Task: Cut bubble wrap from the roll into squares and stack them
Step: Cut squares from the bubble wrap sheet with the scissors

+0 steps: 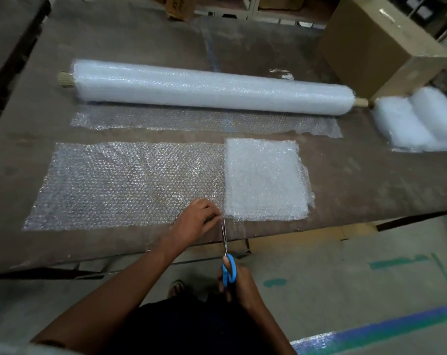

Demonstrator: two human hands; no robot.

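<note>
Left hand [199, 221] pinches the bubble wrap strip [125, 183] at the table [371, 180] edge, right hand [236, 280] grips the scissors [226, 252]; flimsy sheet could bunch, so the cut might wander toward those fingers.

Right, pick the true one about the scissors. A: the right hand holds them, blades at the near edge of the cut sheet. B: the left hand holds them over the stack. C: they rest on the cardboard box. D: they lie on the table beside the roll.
A: the right hand grips the blue-handled scissors, blades pointing at the near edge of the sheet where the left hand pinches it.
</note>
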